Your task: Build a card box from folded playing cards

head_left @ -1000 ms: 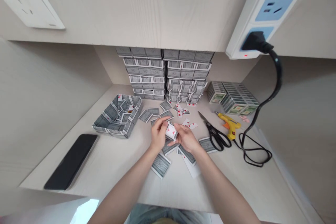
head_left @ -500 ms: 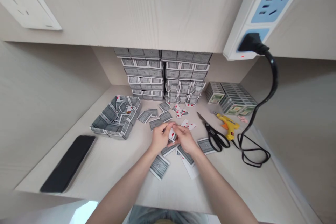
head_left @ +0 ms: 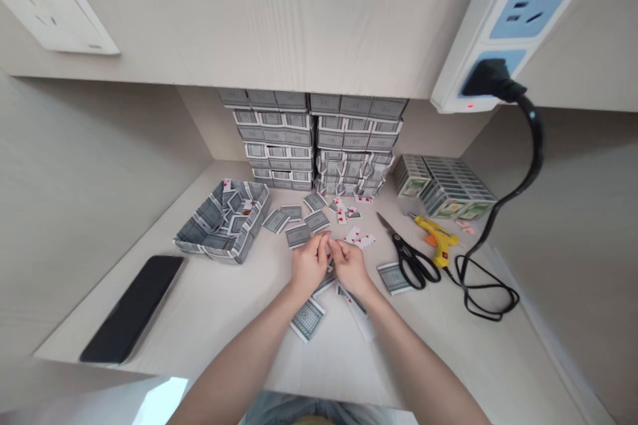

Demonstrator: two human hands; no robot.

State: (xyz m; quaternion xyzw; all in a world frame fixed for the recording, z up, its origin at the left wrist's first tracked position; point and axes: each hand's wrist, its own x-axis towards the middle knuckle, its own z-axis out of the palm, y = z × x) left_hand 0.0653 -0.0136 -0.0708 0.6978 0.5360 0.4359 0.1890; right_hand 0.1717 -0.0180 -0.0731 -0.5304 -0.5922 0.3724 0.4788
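Note:
My left hand (head_left: 309, 264) and my right hand (head_left: 350, 265) meet at the middle of the desk, fingertips pinched together on a small folded playing card (head_left: 329, 254) with red pips. Only a sliver of that card shows between the fingers. Loose grey-backed cards (head_left: 308, 319) lie under and around both wrists. More folded cards (head_left: 309, 220) lie just beyond my fingers.
An open box made of cards (head_left: 224, 220) sits at the left, a black phone (head_left: 132, 307) nearer. Stacks of card boxes (head_left: 314, 141) fill the back. Black scissors (head_left: 407, 254), a yellow glue gun (head_left: 437, 238) with its cord, and card decks (head_left: 443, 186) lie right.
My hands have closed in on each other and lowered toward the desk. The folded card, plainly visible a second ago, is now almost hidden between my fingers.

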